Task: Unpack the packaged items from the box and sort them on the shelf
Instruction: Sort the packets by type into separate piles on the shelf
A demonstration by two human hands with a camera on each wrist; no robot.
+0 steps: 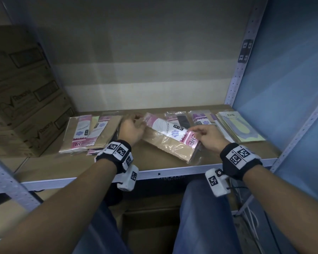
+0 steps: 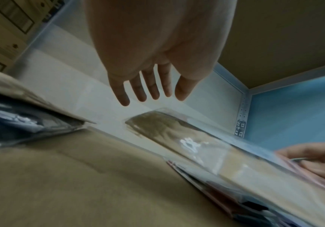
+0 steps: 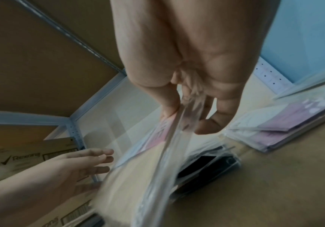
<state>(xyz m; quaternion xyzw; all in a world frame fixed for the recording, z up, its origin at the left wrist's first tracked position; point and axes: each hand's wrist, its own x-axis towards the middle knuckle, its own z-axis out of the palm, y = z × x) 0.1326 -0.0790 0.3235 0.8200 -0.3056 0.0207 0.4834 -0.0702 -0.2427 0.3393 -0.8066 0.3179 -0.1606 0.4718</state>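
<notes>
A clear packet of beige hosiery with a pink and white label (image 1: pixel 173 142) lies slanted over the middle of the shelf board (image 1: pixel 99 164). My right hand (image 1: pixel 198 132) pinches the packet's right edge between thumb and fingers (image 3: pixel 169 110); the plastic (image 3: pixel 148 176) hangs down from that pinch. My left hand (image 1: pixel 136 123) is at the packet's left end, fingers (image 2: pixel 148 92) straight and spread, holding nothing. In the left wrist view the packet (image 2: pixel 196 147) lies just below those fingers, with the right hand (image 2: pixel 317 161) at its far end.
Sorted packets lie along the shelf: a beige pile (image 1: pixel 84 134) at left, a dark packet (image 1: pixel 182 120), purple-labelled ones (image 1: pixel 200 117) and a yellow pile (image 1: pixel 240 127) at right. Stacked cardboard cartons (image 1: pixel 22 99) stand at far left. An open box (image 1: pixel 151 231) sits below between my knees.
</notes>
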